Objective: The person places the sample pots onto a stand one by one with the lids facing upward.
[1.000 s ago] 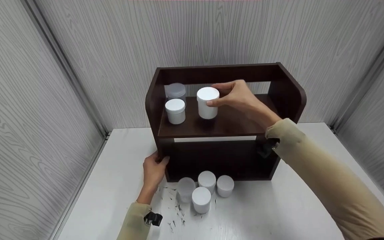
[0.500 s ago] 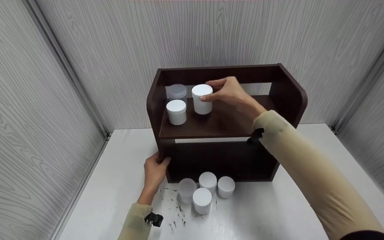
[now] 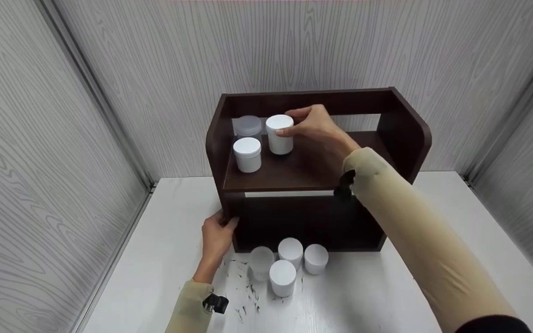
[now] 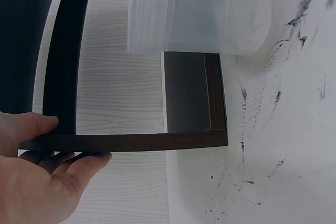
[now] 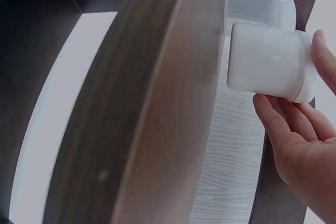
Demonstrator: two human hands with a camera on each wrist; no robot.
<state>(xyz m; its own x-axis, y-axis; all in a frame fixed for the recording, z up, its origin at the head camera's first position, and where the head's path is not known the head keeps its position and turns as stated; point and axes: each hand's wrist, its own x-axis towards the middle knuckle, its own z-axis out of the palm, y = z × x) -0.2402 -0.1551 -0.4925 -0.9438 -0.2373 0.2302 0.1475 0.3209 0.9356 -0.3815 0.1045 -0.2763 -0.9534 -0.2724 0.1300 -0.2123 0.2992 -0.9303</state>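
Observation:
My right hand [image 3: 319, 127] holds a white lidded jar [image 3: 280, 141] between thumb and fingers near its lid, upright and close over the upper board of a dark brown wooden shelf [image 3: 312, 172]. In the right wrist view, the thumb and fingers are on opposite sides of this jar [image 5: 268, 61]. To its left on the same board stand a shorter white jar [image 3: 248, 159] in front and a translucent jar [image 3: 249, 125] behind it. Lower down, my left hand [image 3: 217, 236] grips the shelf's left side panel [image 4: 131, 142], thumb inside and fingers outside.
In front of the shelf, several jars are grouped on the white table [image 3: 169, 231]: a translucent jar [image 3: 261, 266], two white lidded jars and a small white jar [image 3: 316, 260] at right. Dark scuffs mark the tabletop. Grey wood-grain walls [image 3: 192, 51] enclose the back and sides.
My right hand has carried the white jar left and slightly farther back, nearer the translucent jar and the board. My left hand keeps its grip on the side panel.

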